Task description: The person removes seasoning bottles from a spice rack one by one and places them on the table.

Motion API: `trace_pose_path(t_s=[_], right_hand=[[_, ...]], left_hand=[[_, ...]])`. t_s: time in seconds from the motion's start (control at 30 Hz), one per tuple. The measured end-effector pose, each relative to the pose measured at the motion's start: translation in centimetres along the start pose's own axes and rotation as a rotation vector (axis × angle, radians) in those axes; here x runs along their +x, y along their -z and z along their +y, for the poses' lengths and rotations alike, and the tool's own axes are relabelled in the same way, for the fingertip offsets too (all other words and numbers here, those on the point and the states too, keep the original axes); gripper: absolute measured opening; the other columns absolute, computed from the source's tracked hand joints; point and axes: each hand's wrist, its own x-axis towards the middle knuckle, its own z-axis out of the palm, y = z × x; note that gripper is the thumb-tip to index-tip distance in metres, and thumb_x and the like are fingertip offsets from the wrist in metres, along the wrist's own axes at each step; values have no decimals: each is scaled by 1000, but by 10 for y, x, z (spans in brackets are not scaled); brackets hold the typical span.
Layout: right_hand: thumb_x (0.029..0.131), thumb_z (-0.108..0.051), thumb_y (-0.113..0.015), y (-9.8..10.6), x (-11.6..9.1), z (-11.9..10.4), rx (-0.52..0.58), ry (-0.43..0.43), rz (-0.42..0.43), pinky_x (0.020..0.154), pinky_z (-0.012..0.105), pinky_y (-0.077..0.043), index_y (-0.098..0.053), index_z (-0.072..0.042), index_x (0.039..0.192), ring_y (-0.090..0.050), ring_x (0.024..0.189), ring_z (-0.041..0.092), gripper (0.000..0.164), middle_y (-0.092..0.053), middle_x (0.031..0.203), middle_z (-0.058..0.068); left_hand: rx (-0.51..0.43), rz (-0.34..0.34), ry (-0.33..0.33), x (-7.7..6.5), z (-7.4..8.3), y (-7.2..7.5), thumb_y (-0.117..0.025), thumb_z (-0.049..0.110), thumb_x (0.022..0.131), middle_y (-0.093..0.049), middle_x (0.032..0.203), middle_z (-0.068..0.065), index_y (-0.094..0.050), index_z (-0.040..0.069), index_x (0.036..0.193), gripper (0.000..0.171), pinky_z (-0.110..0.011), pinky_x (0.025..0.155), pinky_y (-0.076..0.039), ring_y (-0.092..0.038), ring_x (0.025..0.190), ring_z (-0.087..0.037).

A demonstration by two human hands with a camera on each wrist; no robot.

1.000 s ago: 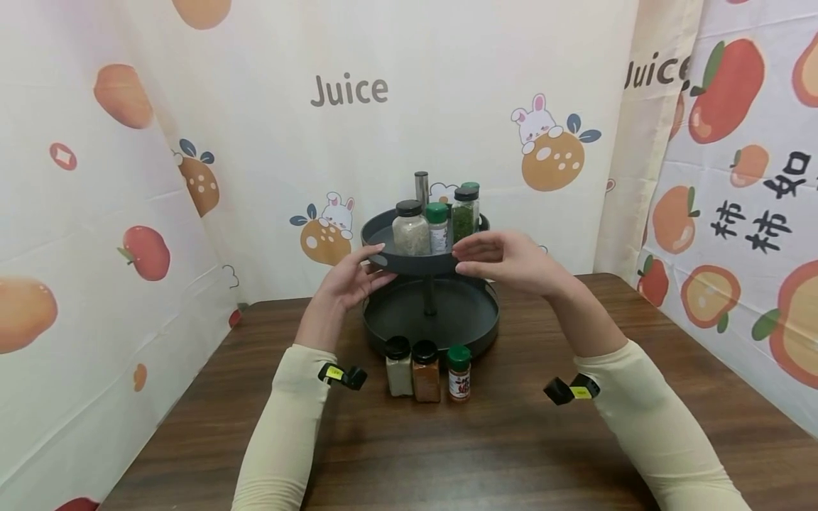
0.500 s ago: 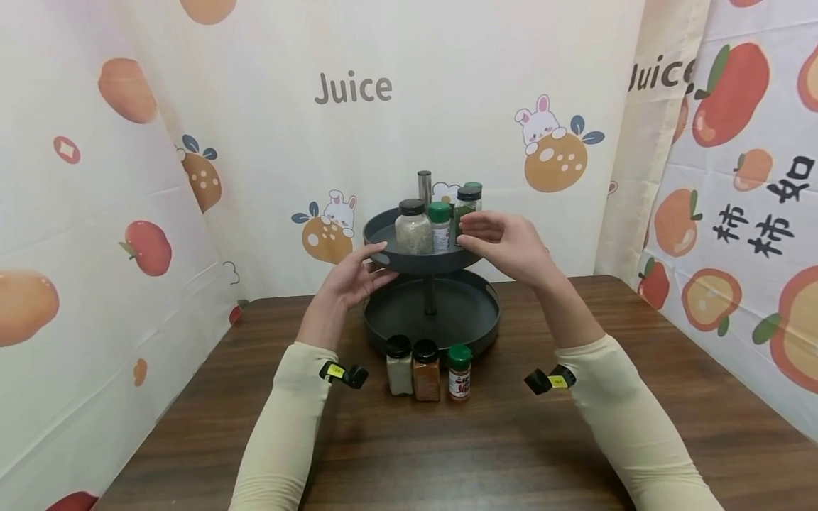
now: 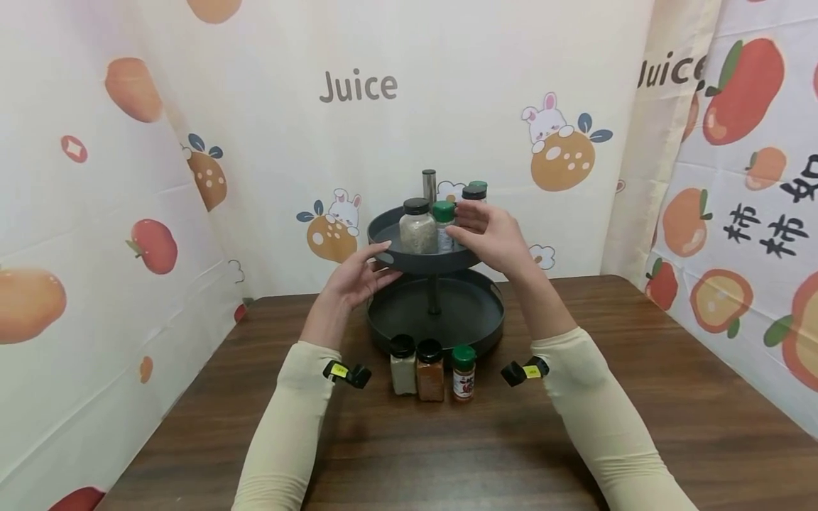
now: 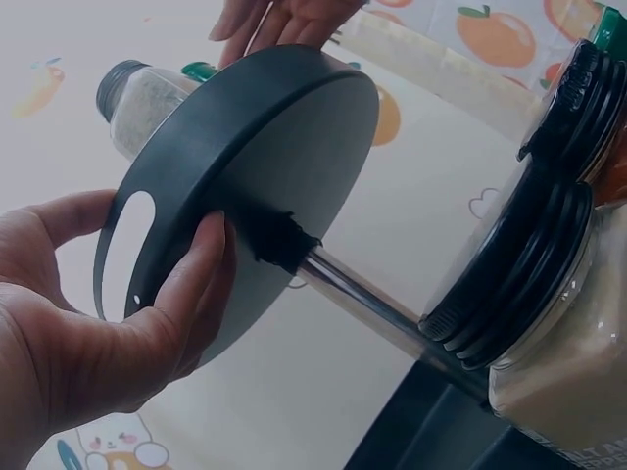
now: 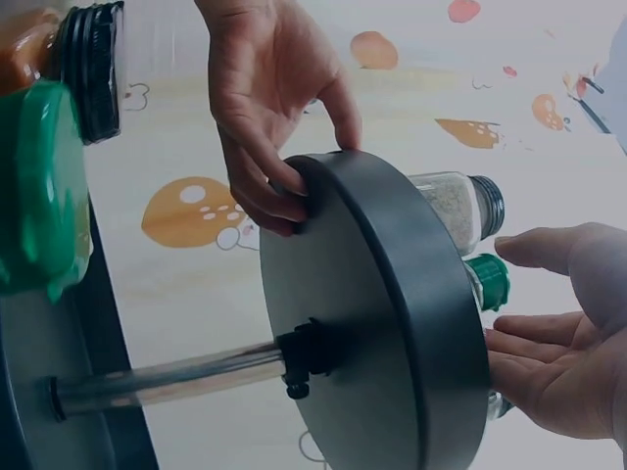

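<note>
My left hand (image 3: 354, 280) grips the rim of the black upper tray (image 3: 415, 264), thumb above and fingers beneath; the left wrist view shows it at the tray's cut-out handle. Reaching over the other side, my right hand (image 3: 495, 234) has its thumb and fingers spread around a small green-capped spice jar (image 3: 444, 211). In the right wrist view a gap shows between the fingers and the green cap (image 5: 493, 281). Left of that jar stands a larger black-capped jar of pale contents (image 3: 418, 231). Behind the right hand, another black-capped jar (image 3: 474, 193) is mostly hidden.
A second green cap (image 3: 478, 187) shows at the back. The wide lower tray (image 3: 409, 305) sits on the wooden table (image 3: 409, 454), joined by a metal post (image 4: 362, 305). Before it stand a pale spice jar (image 3: 403, 372), an orange spice jar (image 3: 430, 377) and a red-labelled green-capped jar (image 3: 464, 382).
My right hand has moved left, from the tray's right rim and the green-filled jar to around the small green-capped jar. The left hand keeps its grip on the upper tray.
</note>
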Motion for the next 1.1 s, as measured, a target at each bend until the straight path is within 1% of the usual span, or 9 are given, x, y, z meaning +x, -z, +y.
trace_pose_path(t_s=[0.13, 0.23, 0.3, 0.43, 0.6, 0.7, 0.87, 0.97, 1.1], right_hand=[[90, -34, -71, -5, 3, 2, 15, -11, -2, 103, 48, -50, -48, -8, 145, -55, 123, 22, 65, -56, 140, 14], [91, -33, -70, -6, 3, 2, -4, 5, -8, 103, 50, -50, -45, -9, 147, -54, 124, 22, 66, -55, 142, 14], [93, -27, -69, -6, -1, -5, -20, 37, -20, 104, 52, -47, -41, -8, 149, -52, 127, 26, 65, -52, 143, 18], [96, -16, -65, -7, -8, -21, -46, 104, -59, 107, 57, -42, -32, -3, 153, -46, 130, 34, 67, -46, 146, 26], [96, -11, -63, -9, -9, -29, -34, 122, -80, 106, 57, -43, -33, 1, 151, -50, 127, 36, 63, -50, 140, 29], [95, -10, -64, -9, -7, -27, -19, 121, -66, 104, 56, -46, -38, 2, 147, -53, 123, 36, 59, -53, 136, 29], [92, -12, -70, -10, 4, -7, -11, 136, -43, 100, 56, -50, -43, -3, 145, -58, 117, 33, 60, -56, 132, 25], [90, -17, -72, -9, 9, 4, -21, 130, -35, 99, 53, -52, -44, -8, 144, -59, 114, 29, 62, -56, 131, 20], [89, -22, -74, -7, 8, 9, -51, 109, -10, 95, 50, -55, -47, -10, 144, -61, 108, 24, 63, -58, 122, 16]], left_hand=[[4, 1, 7, 0, -1, 1, -65, 17, 96, -55, 108, -11, -34, 9, 149, 62, -36, 80, -63, -67, 92, -21], [-1, 2, 9, 0, -4, 1, -66, 17, 95, -56, 107, -11, -35, 9, 147, 61, -36, 80, -63, -67, 93, -22], [-2, 2, 7, 0, -5, 1, -67, 17, 94, -55, 108, -12, -38, 10, 144, 58, -35, 80, -63, -67, 94, -22], [4, 10, -1, 1, -4, 1, -68, 18, 94, -55, 111, -12, -38, 12, 144, 59, -34, 79, -63, -66, 96, -23], [10, 8, -5, 1, -1, 2, -67, 18, 94, -55, 110, -11, -39, 12, 144, 57, -34, 80, -63, -66, 95, -22], [5, 9, -7, 0, -1, 2, -67, 18, 94, -56, 108, -11, -38, 12, 144, 58, -35, 80, -63, -67, 93, -22], [1, 7, -14, -1, 1, 2, -69, 18, 93, -56, 106, -11, -36, 12, 145, 63, -35, 79, -63, -67, 92, -22], [5, 7, -16, -1, 1, 2, -69, 18, 92, -56, 106, -11, -36, 12, 146, 63, -35, 78, -63, -67, 91, -21], [13, 5, -6, 0, -1, 1, -68, 19, 93, -56, 107, -11, -34, 10, 148, 65, -34, 78, -63, -68, 90, -21]])
